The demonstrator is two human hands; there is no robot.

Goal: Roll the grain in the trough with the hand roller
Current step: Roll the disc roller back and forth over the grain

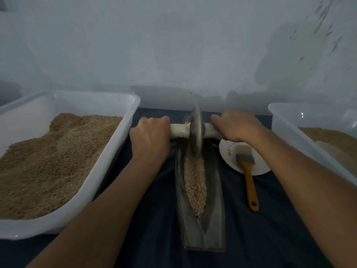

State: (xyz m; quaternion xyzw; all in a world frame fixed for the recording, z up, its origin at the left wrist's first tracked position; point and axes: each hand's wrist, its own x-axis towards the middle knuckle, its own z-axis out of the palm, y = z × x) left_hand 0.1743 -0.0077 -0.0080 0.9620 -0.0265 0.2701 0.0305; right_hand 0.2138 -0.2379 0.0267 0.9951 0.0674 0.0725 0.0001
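A long narrow metal trough [216,213] lies on the dark cloth and runs away from me. A strip of pale grain [194,182] fills its groove. The hand roller's metal disc [196,132] stands upright in the far part of the trough, its lower edge in the grain. A white-wrapped axle [178,130] passes through the disc. My left hand [149,136] grips the axle's left end. My right hand [234,126] grips the right end, which it hides.
A large white tub [116,147] of brown grain stands at the left. Another white tub [286,130] with grain stands at the right. A white plate [227,151] beside the trough carries a brush [248,175] with an orange handle. A pale wall rises behind.
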